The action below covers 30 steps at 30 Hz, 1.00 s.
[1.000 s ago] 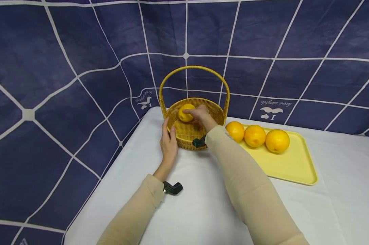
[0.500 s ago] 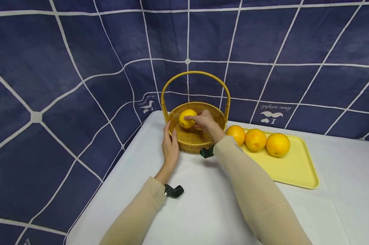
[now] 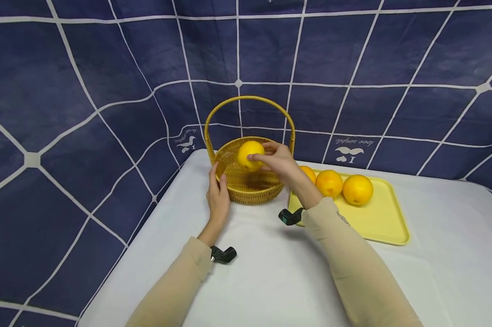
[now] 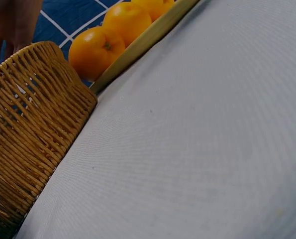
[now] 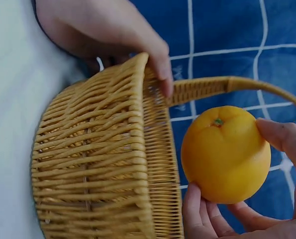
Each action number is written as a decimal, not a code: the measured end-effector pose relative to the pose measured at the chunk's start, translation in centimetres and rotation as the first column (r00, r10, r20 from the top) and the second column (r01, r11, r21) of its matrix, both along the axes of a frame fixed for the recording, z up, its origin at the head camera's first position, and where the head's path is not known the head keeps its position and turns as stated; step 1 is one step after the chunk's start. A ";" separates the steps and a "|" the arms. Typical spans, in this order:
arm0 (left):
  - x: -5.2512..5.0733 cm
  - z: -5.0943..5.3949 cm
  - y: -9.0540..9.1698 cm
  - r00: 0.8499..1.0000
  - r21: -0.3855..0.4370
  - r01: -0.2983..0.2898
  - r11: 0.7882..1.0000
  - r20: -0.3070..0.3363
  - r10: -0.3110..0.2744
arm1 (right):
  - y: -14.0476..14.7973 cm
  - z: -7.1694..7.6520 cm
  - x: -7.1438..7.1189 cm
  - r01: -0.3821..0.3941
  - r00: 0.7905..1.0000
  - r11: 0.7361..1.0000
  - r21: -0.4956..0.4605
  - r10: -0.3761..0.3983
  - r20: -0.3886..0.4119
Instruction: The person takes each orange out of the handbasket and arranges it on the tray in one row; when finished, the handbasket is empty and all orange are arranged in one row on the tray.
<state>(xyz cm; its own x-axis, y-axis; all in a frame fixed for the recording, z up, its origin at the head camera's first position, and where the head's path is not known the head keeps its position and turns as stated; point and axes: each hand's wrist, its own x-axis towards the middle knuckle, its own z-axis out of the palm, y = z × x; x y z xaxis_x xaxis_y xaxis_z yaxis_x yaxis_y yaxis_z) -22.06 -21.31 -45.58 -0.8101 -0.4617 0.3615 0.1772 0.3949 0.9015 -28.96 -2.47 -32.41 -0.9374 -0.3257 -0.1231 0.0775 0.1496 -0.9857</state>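
Observation:
An orange (image 3: 247, 153) is pinched between the thumb and fingers of my right hand (image 3: 282, 162), over the wicker basket (image 3: 252, 196). In the right wrist view the orange (image 5: 226, 154) hangs clear of the basket's rim (image 5: 140, 124), its green stem spot showing. My left hand (image 3: 218, 196) grips the left side of the basket, a digit hooked over the rim beside the foot of the tall handle (image 3: 252, 97). From the left wrist, the basket's woven wall (image 4: 33, 124) fills the left side, and most of my left hand is out of sight.
To the basket's right lies a yellow tray (image 3: 376, 222) with three oranges (image 3: 358, 190) along its far side, one partly hidden by my right wrist. A dark blue cloth (image 3: 352, 50) with white lines hangs behind the white table (image 3: 262, 272).
My right hand has raised the orange from inside the basket and drawn it slightly toward me. My left hand keeps its grip on the basket's side. The head view has shifted a little.

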 end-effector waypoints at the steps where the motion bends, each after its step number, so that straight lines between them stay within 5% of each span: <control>1: -0.1 0.0 0.0 1.000 -0.002 -0.001 1.000 0.001 0.001 | 0.4 0.2 0.3 -0.006 1.000 1.000 0.001 0.006 -0.012; 12: -0.1 0.1 -0.1 1.000 -0.001 -0.001 1.000 0.003 0.001 | 6.3 1.1 3.9 -0.027 0.993 1.000 -0.005 0.026 -0.115; 30: -0.1 0.0 -0.1 1.000 -0.007 0.003 1.000 -0.003 -0.003 | 18.7 -0.3 5.9 0.103 0.991 0.989 0.107 -0.092 -0.101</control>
<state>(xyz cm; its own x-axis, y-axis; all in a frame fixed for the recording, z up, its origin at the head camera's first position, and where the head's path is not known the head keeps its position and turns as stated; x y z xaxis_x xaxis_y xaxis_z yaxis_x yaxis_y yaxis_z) -22.19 -21.40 -45.54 -0.8103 -0.4568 0.3671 0.1810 0.4008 0.8981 -23.03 16.27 -32.73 -0.9733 -0.2212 -0.0618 0.0033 0.2554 -0.9668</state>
